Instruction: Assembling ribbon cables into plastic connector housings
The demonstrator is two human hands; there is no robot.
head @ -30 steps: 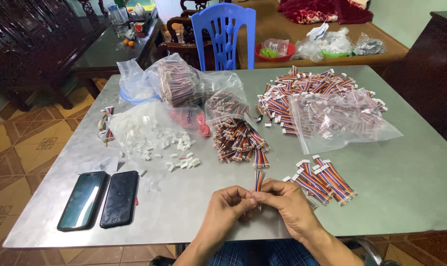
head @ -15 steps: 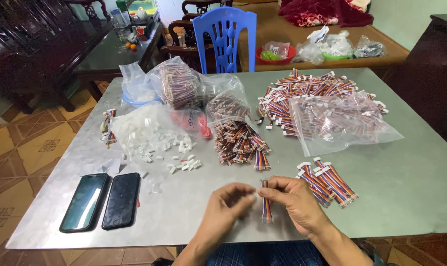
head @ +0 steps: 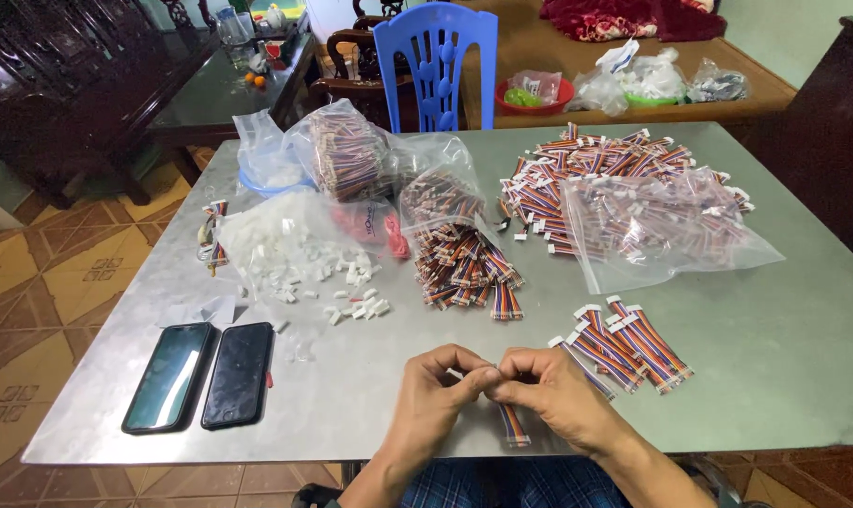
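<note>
Both hands meet near the front edge of the grey metal table (head: 774, 357). The left hand (head: 436, 390) and the right hand (head: 549, 395) have their fingertips pinched together in a narrow grip around the top end of a short rainbow ribbon cable (head: 513, 425); its striped tail hangs out below the right hand and lies on the tabletop. What exactly sits between the fingertips is too small to tell.

Just right of the hands there's a small fan of finished ribbon cables with white connectors (head: 629, 343), lying apart from the hands. Further back in the middle, a clear bag spills a heap of bare ribbon cables (head: 469, 268). To the left of that, a pile of small white plastic connector housings (head: 327, 273) is scattered out of another clear bag. On the far right side, a big mound of cables with connectors (head: 586, 183) lies partly under a large clear bag (head: 671, 230).

2 black smartphones (head: 205, 376) lie side by side, face up, at the front left corner, well apart from the hands. A blue plastic chair (head: 436, 56) stands behind the far edge of the table.
</note>
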